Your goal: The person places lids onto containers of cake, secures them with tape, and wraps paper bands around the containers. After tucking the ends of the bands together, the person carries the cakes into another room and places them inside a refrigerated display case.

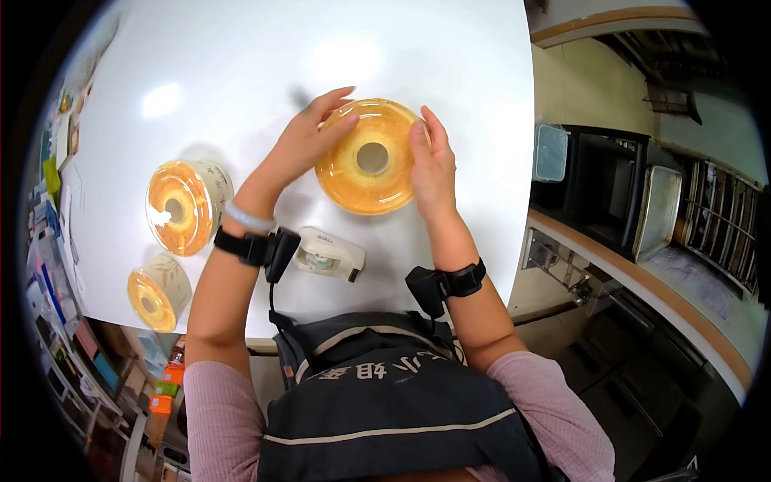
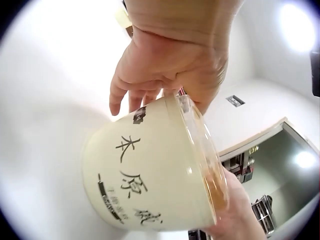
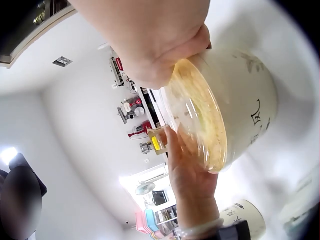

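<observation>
A round paper cake tub (image 1: 365, 191) stands on the white table, its clear plastic lid showing a golden ring cake with a hole in the middle. My left hand (image 1: 307, 135) holds the far left side, thumb over the lid's edge and fingers down the outer wall. On the opposite side, my right hand (image 1: 434, 170) holds the rim with the thumb at the lid's edge. Dark Chinese characters run along the pale tub wall (image 2: 145, 170) in the left wrist view. A white tape dispenser (image 1: 328, 254) lies between the tub and my body.
A large lidded cake tub (image 1: 178, 210) and a smaller one (image 1: 154, 297) stand at the left of the white table (image 1: 450, 56). Papers and stationery crowd the far left. To the right, past the table's edge, is a counter with a black oven (image 1: 602, 189) and a metal tray (image 1: 660, 210).
</observation>
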A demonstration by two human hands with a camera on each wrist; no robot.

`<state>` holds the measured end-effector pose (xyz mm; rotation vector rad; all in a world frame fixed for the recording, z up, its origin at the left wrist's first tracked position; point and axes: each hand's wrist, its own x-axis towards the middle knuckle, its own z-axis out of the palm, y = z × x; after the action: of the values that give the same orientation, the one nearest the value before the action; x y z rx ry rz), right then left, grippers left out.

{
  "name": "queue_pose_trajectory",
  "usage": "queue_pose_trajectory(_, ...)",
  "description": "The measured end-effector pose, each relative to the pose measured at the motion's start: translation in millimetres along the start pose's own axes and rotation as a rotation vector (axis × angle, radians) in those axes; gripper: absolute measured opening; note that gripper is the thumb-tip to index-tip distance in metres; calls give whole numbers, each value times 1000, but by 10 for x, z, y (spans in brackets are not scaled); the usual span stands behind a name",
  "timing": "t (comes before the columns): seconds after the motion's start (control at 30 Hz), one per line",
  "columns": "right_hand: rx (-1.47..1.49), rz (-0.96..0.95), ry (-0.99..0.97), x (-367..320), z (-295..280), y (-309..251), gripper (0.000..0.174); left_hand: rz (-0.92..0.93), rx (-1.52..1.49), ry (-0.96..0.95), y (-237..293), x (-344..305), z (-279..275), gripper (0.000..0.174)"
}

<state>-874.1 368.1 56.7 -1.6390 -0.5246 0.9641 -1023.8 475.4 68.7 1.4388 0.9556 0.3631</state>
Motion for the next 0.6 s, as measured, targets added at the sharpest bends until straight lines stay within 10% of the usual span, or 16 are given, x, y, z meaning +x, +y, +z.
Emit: queue_pose_trajectory(0.6, 225, 202, -265, -248, -58, -89, 60, -107, -460, 162, -123, -298, 83, 65)
